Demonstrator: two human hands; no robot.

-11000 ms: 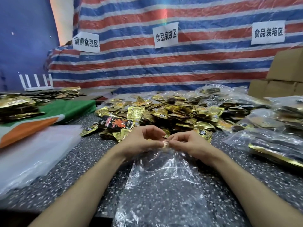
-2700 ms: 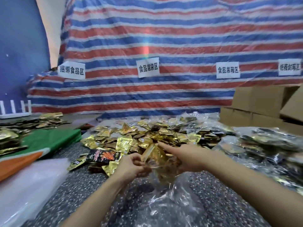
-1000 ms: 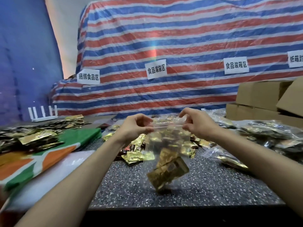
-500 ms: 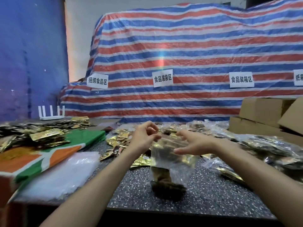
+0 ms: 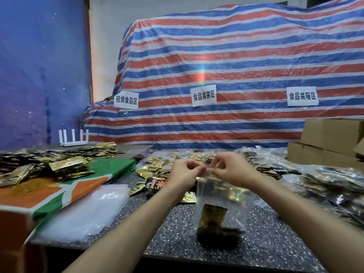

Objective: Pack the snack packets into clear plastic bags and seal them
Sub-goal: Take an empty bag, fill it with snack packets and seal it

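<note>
Half a second earlier the right hand (image 5: 230, 170) was spread over the clear bag (image 5: 218, 201); by now it and the left hand (image 5: 184, 172) both pinched its top strip. Bag stood upright on the near tabletop (image 5: 177, 229), long axis vertical, mouth up.

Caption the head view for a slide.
Sealing: left hand and right hand pinch the top of a clear bag holding gold snack packets.

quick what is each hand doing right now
Left hand: closed, pinching the top edge of the clear bag.
Right hand: closed, pinching the same top edge; gold packets sit inside.
</note>
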